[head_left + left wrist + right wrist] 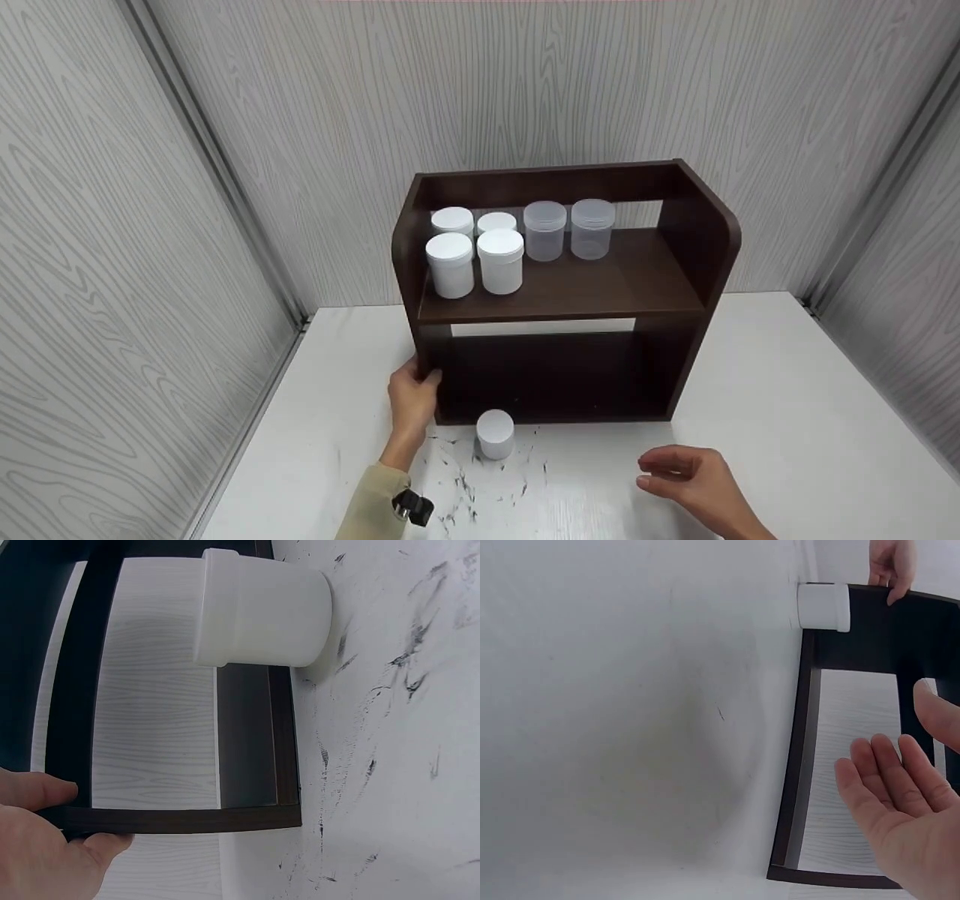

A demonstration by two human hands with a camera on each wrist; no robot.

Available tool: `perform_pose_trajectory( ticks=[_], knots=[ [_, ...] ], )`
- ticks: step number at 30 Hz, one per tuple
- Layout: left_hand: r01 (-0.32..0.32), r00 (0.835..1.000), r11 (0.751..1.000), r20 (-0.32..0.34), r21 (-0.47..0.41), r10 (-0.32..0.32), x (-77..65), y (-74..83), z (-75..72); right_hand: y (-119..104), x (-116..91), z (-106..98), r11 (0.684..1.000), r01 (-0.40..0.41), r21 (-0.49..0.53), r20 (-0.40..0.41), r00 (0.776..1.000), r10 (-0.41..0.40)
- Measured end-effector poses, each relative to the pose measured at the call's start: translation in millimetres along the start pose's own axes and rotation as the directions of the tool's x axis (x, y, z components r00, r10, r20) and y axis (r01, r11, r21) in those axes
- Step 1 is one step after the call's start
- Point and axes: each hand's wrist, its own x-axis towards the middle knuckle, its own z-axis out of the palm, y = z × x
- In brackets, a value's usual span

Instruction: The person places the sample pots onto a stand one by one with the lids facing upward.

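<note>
My left hand (412, 396) grips the left side panel of a dark brown two-tier shelf (562, 311), thumb on the inner face in the left wrist view. A white lidded jar (496, 435) stands upright on the table just before the shelf's front edge, to the right of that hand. Over the table at the front right, my right hand (697, 480) holds nothing; its fingers are loosely bent, with the thumb apart from them. In the right wrist view its palm (922, 832) shows bare, the shelf behind it.
On the upper tier, several white lidded jars (454, 270) stand in two rows at the left. Two clear jars (545, 232) are beside them. Dark scuffs mark the white table (345, 442). Wood-grain panels (525, 82) enclose the back and sides.
</note>
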Motion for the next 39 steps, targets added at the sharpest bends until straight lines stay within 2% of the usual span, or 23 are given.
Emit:
perform_pose_trajectory(
  ticks=[12,19,26,33,39],
  knots=[
    [-0.005,1.0,1.0,-0.012,0.013,0.005,0.8,-1.3,-1.2,-0.3,9.9,18.3,0.996,0.087,0.034,0.113,0.99,-0.09],
    [0.004,1.0,1.0,-0.02,0.014,-0.004,0.7,-0.6,-0.1,-2.5,18.2,32.1,0.993,0.095,0.074,0.151,0.983,-0.105],
    [0.006,0.999,1.0,-0.034,0.022,-0.005,1.2,-1.0,0.6,-8.2,27.9,49.4,0.99,0.117,0.079,0.168,0.977,-0.128],
    [0.001,1.0,1.0,0.004,0.007,-0.001,0.5,0.0,-0.2,-15.1,41.5,68.9,0.983,0.155,0.097,0.187,0.967,-0.171],
    [-0.004,1.0,1.0,-0.001,0.002,0.004,-0.7,0.4,0.5,-17.7,56.7,86.9,0.978,0.154,0.143,0.176,0.968,-0.178]
  ],
)
